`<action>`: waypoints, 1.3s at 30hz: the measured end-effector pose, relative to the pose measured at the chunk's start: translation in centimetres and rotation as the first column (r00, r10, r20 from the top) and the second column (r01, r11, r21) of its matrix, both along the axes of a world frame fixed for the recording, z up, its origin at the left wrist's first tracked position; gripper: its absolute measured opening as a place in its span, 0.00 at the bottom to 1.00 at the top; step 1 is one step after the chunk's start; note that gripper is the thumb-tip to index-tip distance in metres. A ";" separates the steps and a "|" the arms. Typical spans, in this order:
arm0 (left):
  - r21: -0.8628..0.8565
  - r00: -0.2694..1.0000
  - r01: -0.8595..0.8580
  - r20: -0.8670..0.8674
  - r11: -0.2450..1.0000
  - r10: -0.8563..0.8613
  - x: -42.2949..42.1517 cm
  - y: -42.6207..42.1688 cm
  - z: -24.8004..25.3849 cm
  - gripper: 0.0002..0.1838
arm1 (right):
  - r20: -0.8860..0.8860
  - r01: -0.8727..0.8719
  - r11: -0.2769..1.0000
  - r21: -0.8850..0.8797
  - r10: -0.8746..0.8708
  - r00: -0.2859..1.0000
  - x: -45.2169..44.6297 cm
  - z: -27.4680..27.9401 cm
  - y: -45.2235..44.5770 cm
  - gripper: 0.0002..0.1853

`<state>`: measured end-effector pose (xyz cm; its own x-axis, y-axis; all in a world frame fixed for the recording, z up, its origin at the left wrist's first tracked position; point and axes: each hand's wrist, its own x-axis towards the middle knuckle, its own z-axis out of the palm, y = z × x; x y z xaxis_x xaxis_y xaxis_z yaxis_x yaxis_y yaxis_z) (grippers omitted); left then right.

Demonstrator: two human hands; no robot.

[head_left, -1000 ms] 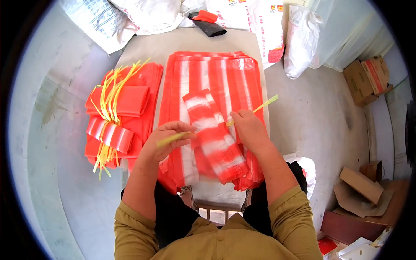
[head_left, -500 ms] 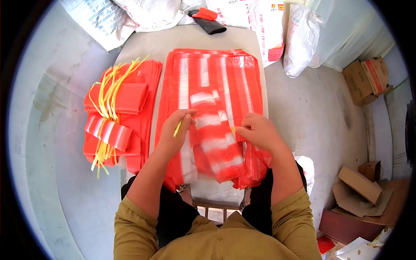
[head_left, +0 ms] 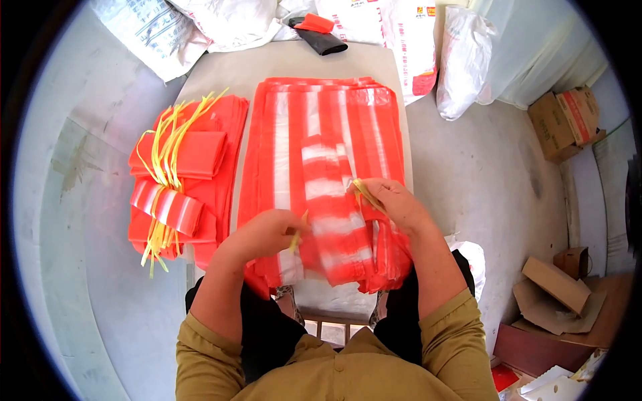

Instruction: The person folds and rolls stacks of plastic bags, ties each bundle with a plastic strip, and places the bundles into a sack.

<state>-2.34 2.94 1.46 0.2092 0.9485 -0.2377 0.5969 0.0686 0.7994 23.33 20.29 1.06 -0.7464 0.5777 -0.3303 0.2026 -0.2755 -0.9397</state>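
A folded bundle of red-and-white striped plastic bags (head_left: 326,188) lies on a stack of flat striped plastic bags (head_left: 283,134) in front of me. At the bundle's left edge, my left hand (head_left: 273,230) is closed on a yellow tie strip (head_left: 294,241), slightly blurred. My right hand (head_left: 394,200) pinches a looped part of yellow strip at the bundle's right side. Whether both parts are one strip passing under the bundle is hidden. Left of the stack lie red bags (head_left: 231,144) with folded bundles and a bunch of loose yellow strips (head_left: 167,150) on top.
White printed sacks (head_left: 231,23) line the table's far edge, where a black roll (head_left: 324,42) with a red piece lies. A white plastic sack (head_left: 466,63) stands at the far right. Cardboard boxes (head_left: 565,123) sit on the floor to the right, with flattened cardboard (head_left: 555,297) nearer.
My left hand has come down toward me with its strip end. My right hand has shifted a little, and more yellow strip shows in it. The folded bundle lies slightly straighter.
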 end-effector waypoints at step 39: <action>-0.319 0.401 -0.628 0.649 0.709 0.647 5.7 3.8 -2.5 0.10 | -0.117 0.108 0.724 0.681 -0.038 0.992 -3.1 -1.1 -4.2 0.15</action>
